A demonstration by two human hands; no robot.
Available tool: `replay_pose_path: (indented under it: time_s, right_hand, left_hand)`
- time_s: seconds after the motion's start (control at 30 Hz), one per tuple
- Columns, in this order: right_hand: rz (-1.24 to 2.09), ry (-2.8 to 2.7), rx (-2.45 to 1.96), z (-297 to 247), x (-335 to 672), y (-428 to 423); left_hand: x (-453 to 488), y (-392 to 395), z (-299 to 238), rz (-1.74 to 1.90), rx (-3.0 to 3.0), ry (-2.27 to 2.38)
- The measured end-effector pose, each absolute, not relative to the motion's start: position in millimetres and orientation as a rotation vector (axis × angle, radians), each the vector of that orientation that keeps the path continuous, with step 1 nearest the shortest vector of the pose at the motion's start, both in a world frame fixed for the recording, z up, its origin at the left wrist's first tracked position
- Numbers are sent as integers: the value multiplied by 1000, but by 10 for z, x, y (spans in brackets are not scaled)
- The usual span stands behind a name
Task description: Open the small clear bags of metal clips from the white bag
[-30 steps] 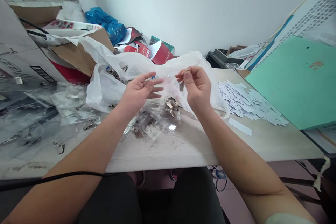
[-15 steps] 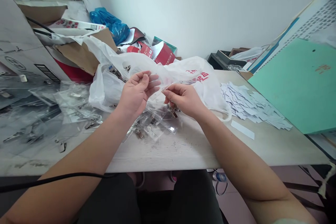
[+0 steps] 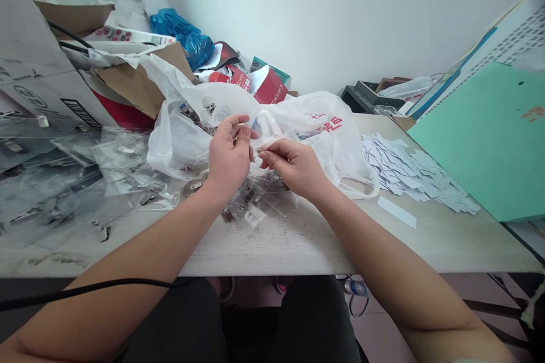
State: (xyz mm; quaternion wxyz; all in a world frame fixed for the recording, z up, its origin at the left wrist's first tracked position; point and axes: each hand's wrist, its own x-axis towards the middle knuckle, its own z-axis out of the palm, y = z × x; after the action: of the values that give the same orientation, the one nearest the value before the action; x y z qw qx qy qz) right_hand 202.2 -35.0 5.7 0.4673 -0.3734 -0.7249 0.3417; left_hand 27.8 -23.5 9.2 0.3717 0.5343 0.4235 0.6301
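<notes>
My left hand (image 3: 232,156) is closed, its fingers curled around the edge of a clear plastic badge holder (image 3: 267,123) above the table. Beside it, my right hand (image 3: 294,167) pinches a small part at the holder's lower end between thumb and forefinger; the fingertips partly hide that part. Beneath both hands lies a pile of clear badge holders with metal clips (image 3: 255,204). Just behind them spreads a white plastic bag (image 3: 183,150) with metal clips showing inside its left part.
More clear badge holders (image 3: 55,193) cover the table's left side. To the right lie a heap of white paper slips (image 3: 409,167) and one separate white strip (image 3: 397,212). A green board (image 3: 489,142) leans at far right. Cardboard boxes (image 3: 76,79) stand back left.
My left hand has moved slightly right, and its spread fingers have curled in. My right hand stays pinched, close to the left. The clear holder now stands up between them.
</notes>
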Motion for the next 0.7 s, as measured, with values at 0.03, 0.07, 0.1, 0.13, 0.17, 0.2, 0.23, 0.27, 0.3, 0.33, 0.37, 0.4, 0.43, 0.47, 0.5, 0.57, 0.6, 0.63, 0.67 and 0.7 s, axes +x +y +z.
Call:
replay_pose_path:
  time_s: [0.03, 0.07, 0.1, 0.13, 0.17, 0.2, 0.23, 0.27, 0.3, 0.33, 0.37, 0.4, 0.43, 0.47, 0.5, 0.57, 0.6, 0.63, 0.67, 0.7]
  right_hand:
    - [856, -1766, -911, 58, 2019, -357]
    - [895, -1738, -897, 60, 2012, -363]
    - [948, -1697, -875, 60, 2001, -367]
    - [1005, -1648, -849, 62, 1987, -370]
    - [1054, -1598, -823, 63, 1971, -373]
    - [1092, -1555, -801, 66, 1954, -375]
    - [1118, -1520, -782, 70, 1937, -378]
    - [1136, -1490, -767, 74, 1923, -381]
    - [1151, -1469, -757, 80, 1912, -384]
    - [1164, -1449, -753, 86, 1904, -388]
    - [1179, -1431, -756, 92, 1898, -393]
    - [1198, -1415, -764, 99, 1895, -399]
    - [1220, -1399, -775, 106, 1892, -406]
    - [1242, -1382, -786, 112, 1889, -413]
    - [1261, -1363, -795, 118, 1885, -421]
    - [1296, -1316, -805, 128, 1873, -434]
    - [1310, -1290, -812, 132, 1866, -440]
    - [1322, -1264, -828, 137, 1860, -445]
    - [1332, -1238, -854, 143, 1856, -450]
    - [1339, -1216, -886, 151, 1854, -454]
  left_hand:
    - [273, -243, 95, 1617, 1389, 1114]
    - [267, -248, 98, 1618, 1410, 1143]
    - [260, -252, 100, 1620, 1431, 1172]
    - [253, -256, 100, 1622, 1452, 1201]
    - [246, -259, 101, 1623, 1476, 1231]
    - [241, -263, 100, 1625, 1506, 1262]
    - [236, -266, 97, 1630, 1542, 1297]
    - [233, -270, 93, 1637, 1585, 1332]
    - [230, -273, 88, 1642, 1633, 1364]
    - [228, -274, 80, 1650, 1683, 1391]
    - [225, -272, 72, 1661, 1733, 1412]
    - [222, -268, 62, 1674, 1782, 1429]
    - [218, -262, 52, 1689, 1831, 1444]
    - [212, -253, 43, 1707, 1883, 1457]
    - [207, -242, 34, 1724, 1938, 1467]
    - [199, -219, 17, 1745, 2053, 1466]
    - [199, -208, 9, 1752, 2112, 1456]
    - [200, -199, 1, 1760, 2172, 1445]
    - [202, -191, -6, 1768, 2226, 1436]
    - [206, -183, -12, 1775, 2274, 1427]
